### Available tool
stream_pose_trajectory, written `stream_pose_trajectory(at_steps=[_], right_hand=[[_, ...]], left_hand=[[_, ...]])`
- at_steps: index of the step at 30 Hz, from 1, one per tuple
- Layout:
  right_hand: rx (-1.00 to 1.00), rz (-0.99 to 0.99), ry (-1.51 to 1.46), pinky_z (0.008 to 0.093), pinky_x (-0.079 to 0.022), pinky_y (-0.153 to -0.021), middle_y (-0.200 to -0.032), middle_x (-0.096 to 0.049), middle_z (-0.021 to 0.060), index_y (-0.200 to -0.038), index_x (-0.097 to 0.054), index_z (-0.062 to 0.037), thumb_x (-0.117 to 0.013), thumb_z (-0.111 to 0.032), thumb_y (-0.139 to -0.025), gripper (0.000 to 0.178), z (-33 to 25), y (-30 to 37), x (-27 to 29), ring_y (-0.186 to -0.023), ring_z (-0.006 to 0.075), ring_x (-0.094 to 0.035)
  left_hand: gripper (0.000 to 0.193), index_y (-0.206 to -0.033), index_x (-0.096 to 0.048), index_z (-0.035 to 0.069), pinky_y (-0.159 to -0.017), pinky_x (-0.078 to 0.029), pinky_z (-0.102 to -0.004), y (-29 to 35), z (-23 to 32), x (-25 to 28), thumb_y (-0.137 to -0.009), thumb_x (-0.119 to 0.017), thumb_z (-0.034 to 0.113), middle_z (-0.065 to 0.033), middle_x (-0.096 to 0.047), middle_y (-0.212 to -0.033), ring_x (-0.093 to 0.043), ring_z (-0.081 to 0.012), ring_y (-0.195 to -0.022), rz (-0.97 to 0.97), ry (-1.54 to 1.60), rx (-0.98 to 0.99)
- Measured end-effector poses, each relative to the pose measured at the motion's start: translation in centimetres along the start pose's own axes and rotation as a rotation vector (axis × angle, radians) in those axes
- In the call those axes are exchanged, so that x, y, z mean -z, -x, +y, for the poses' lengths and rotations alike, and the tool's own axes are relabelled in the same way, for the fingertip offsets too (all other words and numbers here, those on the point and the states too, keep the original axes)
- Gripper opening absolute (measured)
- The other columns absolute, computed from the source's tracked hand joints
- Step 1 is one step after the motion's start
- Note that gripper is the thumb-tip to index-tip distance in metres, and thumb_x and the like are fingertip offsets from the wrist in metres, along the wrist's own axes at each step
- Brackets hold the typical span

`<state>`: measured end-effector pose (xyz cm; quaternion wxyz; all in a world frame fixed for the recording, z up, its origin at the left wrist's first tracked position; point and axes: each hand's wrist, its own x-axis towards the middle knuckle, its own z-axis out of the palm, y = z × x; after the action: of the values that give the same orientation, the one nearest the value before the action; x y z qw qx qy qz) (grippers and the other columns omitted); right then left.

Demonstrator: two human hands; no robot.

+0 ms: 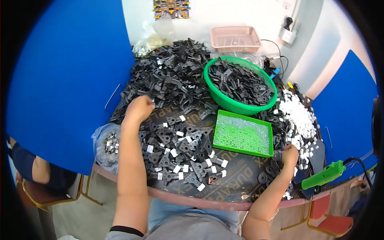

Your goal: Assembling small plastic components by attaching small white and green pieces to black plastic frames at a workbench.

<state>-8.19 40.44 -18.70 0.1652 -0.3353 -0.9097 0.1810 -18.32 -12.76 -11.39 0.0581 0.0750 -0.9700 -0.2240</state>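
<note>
grey shirt (180,226), nearest; left hand (141,108) by far-left black parts (172,78); right hand (290,155) by white pieces (298,116); fingers curled, grip cannot be told; green tray (244,151) between.

Left hand (140,107), right hand (290,155) seemingly curled

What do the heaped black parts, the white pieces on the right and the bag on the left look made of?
Black parts: probably moulded plastic, dull with a faint sheen. White pieces: plastic or rubber perhaps, bright and smooth-looking, but too small to tell. Bag: likely thin plastic film, wrinkled, with shiny bits showing through.
</note>
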Motion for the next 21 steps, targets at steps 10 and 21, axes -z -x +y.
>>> stream_pose_trajectory(at_steps=[10, 21], right_hand=[[0.119, 0.288, -0.177, 0.0419, -0.045, -0.068, -0.08, -0.061, 0.0184, -0.095, -0.056, -0.0052, -0.047, -0.004, -0.082, 0.016, -3.0, 0.5, 0.2, -0.074, 0.036, -0.059], [0.37, -0.002, -0.773, 0.0275, -0.04, -0.05, -0.063, -0.053, 0.0051, -0.1, -0.057, -0.0053, -0.046, -0.008, -0.091, 0.015, -9.8, 4.4, -1.2, -0.051, 0.0115, -0.049]], left_hand=[[0.018, -0.089, -0.067, 0.008, -0.054, -0.053, -0.0415, -5.8, -4.1, -11.3, -0.081, -0.054, 0.016, -0.0091, -0.052, -0.102, -0.06, -0.0251, -0.086, 0.212, -0.876, -0.203], [0.024, -0.102, -0.049, 0.001, -0.068, -0.052, -0.0426, -2.8, 3.6, -1.0, -0.079, -0.054, 0.008, -0.0203, -0.063, -0.088, -0.064, -0.034, -0.081, 0.145, -0.41, -0.113]])
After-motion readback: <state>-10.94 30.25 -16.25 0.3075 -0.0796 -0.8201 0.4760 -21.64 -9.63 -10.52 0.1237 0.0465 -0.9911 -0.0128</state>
